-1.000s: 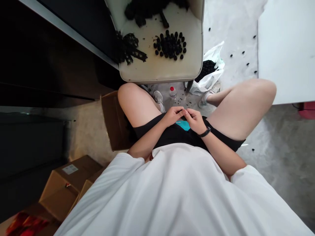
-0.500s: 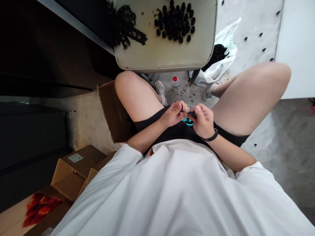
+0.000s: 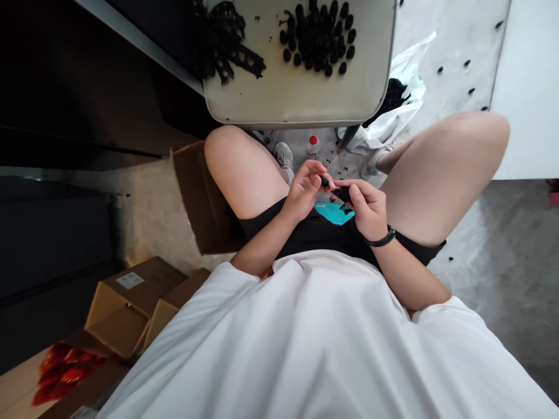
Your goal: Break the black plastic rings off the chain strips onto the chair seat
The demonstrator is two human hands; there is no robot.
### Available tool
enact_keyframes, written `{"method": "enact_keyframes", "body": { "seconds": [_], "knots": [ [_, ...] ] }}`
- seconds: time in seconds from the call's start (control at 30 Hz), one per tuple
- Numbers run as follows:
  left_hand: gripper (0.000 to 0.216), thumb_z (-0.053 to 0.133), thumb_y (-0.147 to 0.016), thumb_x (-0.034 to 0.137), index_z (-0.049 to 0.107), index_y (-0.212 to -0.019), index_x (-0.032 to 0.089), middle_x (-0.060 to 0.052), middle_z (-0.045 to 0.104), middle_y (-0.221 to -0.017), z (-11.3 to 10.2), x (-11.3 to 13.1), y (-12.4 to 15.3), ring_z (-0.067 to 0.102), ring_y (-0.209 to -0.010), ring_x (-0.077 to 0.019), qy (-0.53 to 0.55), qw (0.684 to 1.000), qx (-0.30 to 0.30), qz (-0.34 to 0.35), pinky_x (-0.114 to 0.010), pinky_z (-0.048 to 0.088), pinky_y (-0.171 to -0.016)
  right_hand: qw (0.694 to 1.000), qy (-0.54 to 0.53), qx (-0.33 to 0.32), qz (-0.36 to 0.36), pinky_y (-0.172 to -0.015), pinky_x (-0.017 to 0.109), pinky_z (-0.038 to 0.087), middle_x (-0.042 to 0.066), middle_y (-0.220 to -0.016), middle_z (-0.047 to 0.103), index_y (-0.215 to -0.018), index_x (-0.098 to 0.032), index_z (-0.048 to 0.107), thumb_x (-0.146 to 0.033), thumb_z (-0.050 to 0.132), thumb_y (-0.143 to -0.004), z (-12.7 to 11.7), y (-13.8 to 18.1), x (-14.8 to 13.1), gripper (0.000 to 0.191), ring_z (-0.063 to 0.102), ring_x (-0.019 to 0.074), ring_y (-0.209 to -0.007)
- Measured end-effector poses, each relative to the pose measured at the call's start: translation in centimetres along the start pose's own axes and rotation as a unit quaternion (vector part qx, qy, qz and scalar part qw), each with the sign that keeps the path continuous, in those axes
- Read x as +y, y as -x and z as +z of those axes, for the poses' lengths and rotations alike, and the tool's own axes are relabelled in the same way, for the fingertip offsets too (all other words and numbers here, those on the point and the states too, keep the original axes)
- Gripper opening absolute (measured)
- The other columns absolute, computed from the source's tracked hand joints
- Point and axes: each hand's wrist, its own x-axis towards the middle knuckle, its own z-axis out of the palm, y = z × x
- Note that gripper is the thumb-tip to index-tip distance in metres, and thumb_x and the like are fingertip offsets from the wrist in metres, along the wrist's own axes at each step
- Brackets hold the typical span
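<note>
My left hand [image 3: 303, 192] pinches a small black plug-like piece [image 3: 324, 181] between thumb and fingers, above my lap. Close beside it, my right hand [image 3: 369, 208] grips a flat black strip [image 3: 342, 193], whose ragged end hangs below the fingers. The two black pieces lie nearly end to end; whether they are joined I cannot tell. Beneath the hands is a bright teal sheet or pad [image 3: 334, 215] between my thighs. In front, a pale chair seat [image 3: 279, 105] carries a pile of small black plugs [image 3: 318, 41] and a heap of perforated black strips [image 3: 236, 49].
A white plastic bag [image 3: 413, 99] with black pieces inside stands right of the chair. A red-capped bottle [image 3: 313, 146] is on the floor under the seat, among black scraps. An open cardboard box [image 3: 190, 198] sits by my left leg; more boxes [image 3: 148, 279] lie behind it.
My hands have moved slightly apart and forward. The black pieces between them show more clearly, and more of the teal sheet is uncovered below. The view has shifted a little.
</note>
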Motion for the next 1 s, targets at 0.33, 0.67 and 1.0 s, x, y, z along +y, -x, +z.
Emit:
{"method": "enact_keyframes", "body": {
  "seconds": [0.33,0.67,1.0],
  "knots": [
    [0.052,0.083,-0.082,0.070,0.061,-0.091,0.023,0.000,0.066,-0.095,0.1,0.7,-0.5,0.064,-0.079,-0.0110,0.028,0.997,0.029,0.066,-0.026,0.053,-0.073,1.000,0.025,-0.006,0.002,-0.070,0.036,0.049,0.003,-0.074,0.063,-0.092,-0.023,0.075,-0.068,0.056,-0.104,0.4,-0.4,-0.5,0.050,0.058,0.0203,-0.071],
    [0.061,0.090,-0.075,0.067,0.058,-0.100,0.021,0.005,0.061,-0.072,-0.5,-0.6,-1.3,0.056,-0.064,-0.0079,0.029,0.994,0.088,0.050,-0.020,0.043,-0.063,0.996,0.007,0.011,-0.089,-0.071,0.040,0.047,0.006,-0.085,0.062,-0.101,-0.025,0.070,-0.059,0.052,-0.101,1.0,-3.1,-5.9,0.039,0.059,0.0267,-0.081],
    [0.062,0.085,-0.075,0.071,0.067,-0.095,0.015,0.005,0.058,-0.068,-1.4,-2.0,-2.2,0.049,-0.058,-0.0065,0.024,0.986,0.164,0.037,-0.020,0.033,-0.054,0.893,0.147,-0.081,-0.419,-0.088,0.038,0.052,0.005,-0.094,0.060,-0.107,-0.023,0.066,-0.065,0.035,-0.113,12.0,-18.6,-22.3,0.053,0.059,0.0209,-0.092]
  ]
}}
